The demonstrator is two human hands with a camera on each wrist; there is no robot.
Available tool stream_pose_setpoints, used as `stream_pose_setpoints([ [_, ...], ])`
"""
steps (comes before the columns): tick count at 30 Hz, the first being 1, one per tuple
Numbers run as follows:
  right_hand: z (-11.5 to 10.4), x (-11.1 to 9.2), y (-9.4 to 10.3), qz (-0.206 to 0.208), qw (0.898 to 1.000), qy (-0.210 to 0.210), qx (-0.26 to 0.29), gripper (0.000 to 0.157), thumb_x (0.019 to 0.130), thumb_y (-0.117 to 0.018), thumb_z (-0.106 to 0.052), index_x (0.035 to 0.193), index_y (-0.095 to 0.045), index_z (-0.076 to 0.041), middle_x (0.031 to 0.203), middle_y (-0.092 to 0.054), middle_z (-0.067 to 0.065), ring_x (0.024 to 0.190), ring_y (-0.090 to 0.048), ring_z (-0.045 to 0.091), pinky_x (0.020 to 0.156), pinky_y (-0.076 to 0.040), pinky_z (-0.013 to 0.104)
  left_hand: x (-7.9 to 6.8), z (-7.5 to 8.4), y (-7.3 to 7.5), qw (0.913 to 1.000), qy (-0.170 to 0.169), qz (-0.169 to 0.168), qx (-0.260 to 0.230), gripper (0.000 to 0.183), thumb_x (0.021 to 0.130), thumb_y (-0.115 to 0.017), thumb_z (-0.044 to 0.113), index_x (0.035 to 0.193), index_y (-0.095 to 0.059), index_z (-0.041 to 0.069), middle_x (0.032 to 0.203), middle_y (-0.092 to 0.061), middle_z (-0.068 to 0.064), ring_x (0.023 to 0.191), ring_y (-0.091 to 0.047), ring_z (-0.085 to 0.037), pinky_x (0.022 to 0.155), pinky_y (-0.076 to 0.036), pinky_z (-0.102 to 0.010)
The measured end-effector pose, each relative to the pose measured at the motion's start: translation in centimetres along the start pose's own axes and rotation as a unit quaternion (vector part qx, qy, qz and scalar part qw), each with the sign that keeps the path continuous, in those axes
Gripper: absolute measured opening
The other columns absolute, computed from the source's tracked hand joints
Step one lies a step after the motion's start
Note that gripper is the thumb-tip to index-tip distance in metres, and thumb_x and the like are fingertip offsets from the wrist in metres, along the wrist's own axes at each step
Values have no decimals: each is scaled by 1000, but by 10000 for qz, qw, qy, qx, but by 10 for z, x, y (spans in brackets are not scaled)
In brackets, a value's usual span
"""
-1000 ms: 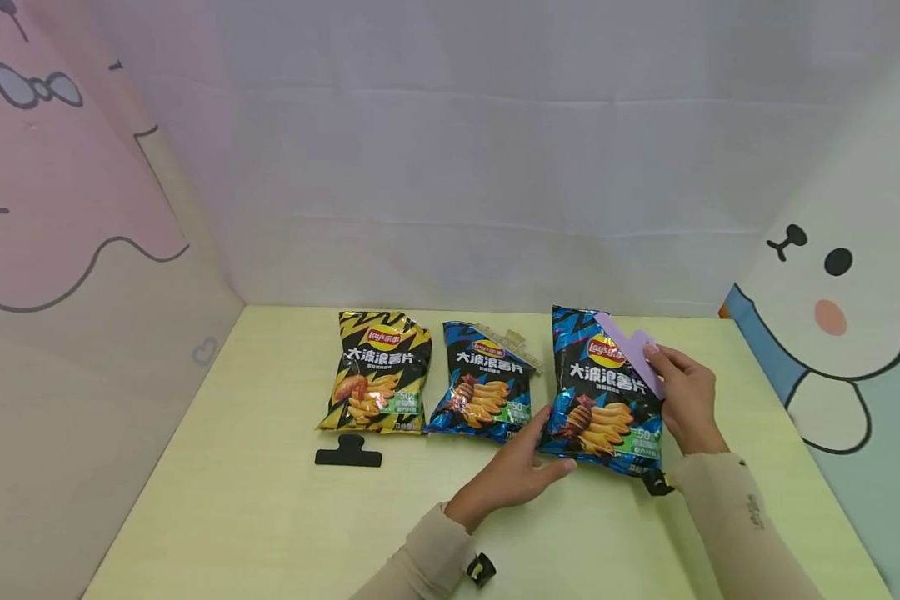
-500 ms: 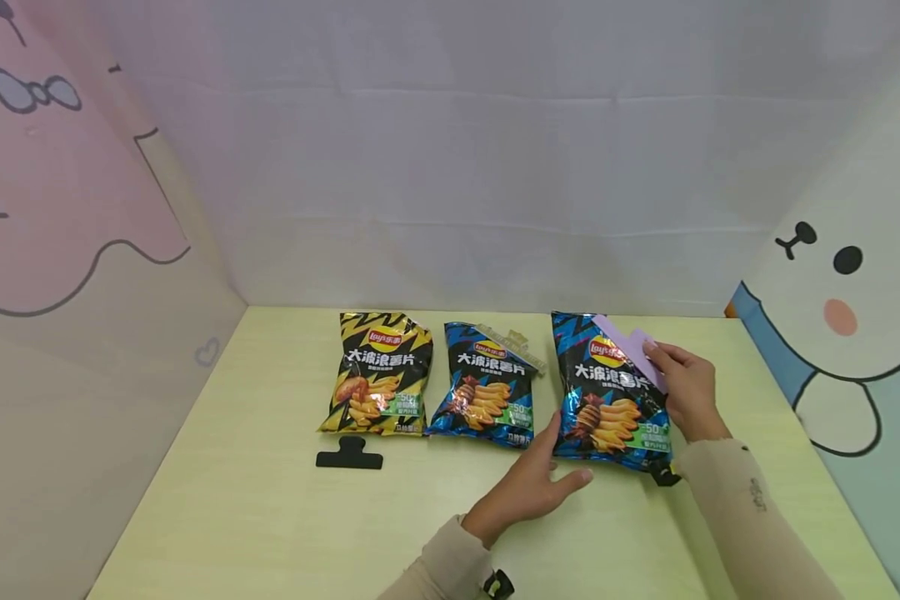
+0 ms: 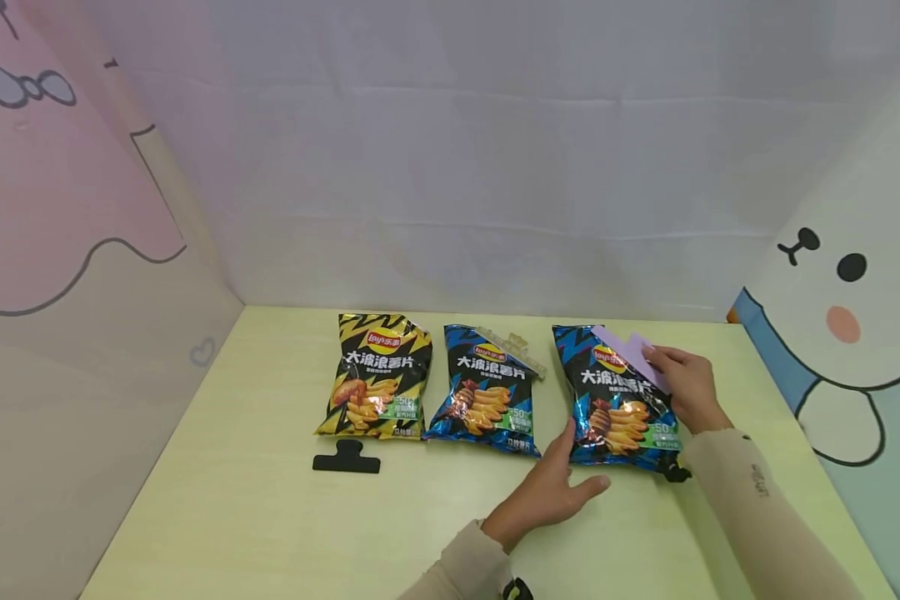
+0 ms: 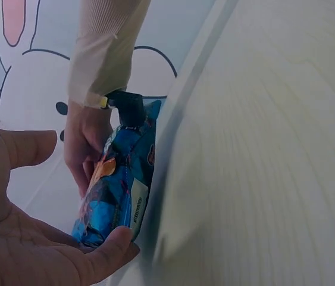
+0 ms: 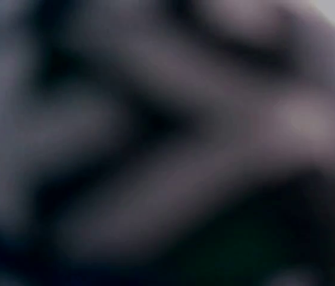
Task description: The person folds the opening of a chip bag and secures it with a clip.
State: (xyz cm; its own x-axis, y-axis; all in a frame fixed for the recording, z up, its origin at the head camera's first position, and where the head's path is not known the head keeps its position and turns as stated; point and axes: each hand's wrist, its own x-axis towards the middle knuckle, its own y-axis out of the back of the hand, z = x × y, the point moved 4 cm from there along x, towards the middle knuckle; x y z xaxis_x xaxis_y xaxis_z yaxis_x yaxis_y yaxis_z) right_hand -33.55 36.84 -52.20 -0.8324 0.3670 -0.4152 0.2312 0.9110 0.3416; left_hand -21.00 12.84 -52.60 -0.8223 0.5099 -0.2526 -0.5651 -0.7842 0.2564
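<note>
My right hand (image 3: 686, 387) pinches a light purple bag clip (image 3: 617, 344) that sits across the upper right corner of a blue-and-black potato chip bag (image 3: 618, 423). That bag lies at the right of the row, face up. At its lower left corner are the fingertips of my left hand (image 3: 543, 493), with the thumb spread away from the bag. The left wrist view shows the chip bag (image 4: 125, 173) end-on, close over the table, with left fingertips against its near end. A dark blur fills the right wrist view.
A second blue chip bag (image 3: 483, 400) with a translucent yellowish clip (image 3: 513, 353) lies in the middle. Left of it is a yellow-and-black chip bag (image 3: 378, 379), with a black clip (image 3: 347, 458) in front. A white back wall and printed side walls enclose the table (image 3: 217, 508).
The right-hand chip bag has come down flatter and shifted slightly right with its purple clip. My left hand has slid right along with it; my right hand keeps its pinch.
</note>
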Motion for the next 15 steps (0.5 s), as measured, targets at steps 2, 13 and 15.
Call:
stream_pose_setpoints([
  [2,2,1,0,-11,10000,-64,-30,65,99,-57,-48,149,-49,-7,125,-55,1,96,-52,9,64,-50,11,1,0,-2,10000,56,44,45,89,99,-62,40,164,-5,18,170,-15,-7,155,-26,-29,119,-40,-43],
  [13,6,7,-4,-227,9995,-102,-213,62,101,-54,-46,151,-47,-10,142,-53,10,104,-52,10,78,-45,15,5,-1,-1,9994,246,60,235,86,99,-60,45,163,-10,18,171,-13,-3,158,-18,-25,126,-26,-49],
  [15,5,7,-6,-351,9991,-73,-239,62,102,-54,-46,151,-45,-9,145,-52,13,106,-52,11,84,-45,17,6,-1,0,9993,232,64,287,86,99,-60,45,163,-10,17,172,-12,-4,158,-17,-25,126,-26,-49],
])
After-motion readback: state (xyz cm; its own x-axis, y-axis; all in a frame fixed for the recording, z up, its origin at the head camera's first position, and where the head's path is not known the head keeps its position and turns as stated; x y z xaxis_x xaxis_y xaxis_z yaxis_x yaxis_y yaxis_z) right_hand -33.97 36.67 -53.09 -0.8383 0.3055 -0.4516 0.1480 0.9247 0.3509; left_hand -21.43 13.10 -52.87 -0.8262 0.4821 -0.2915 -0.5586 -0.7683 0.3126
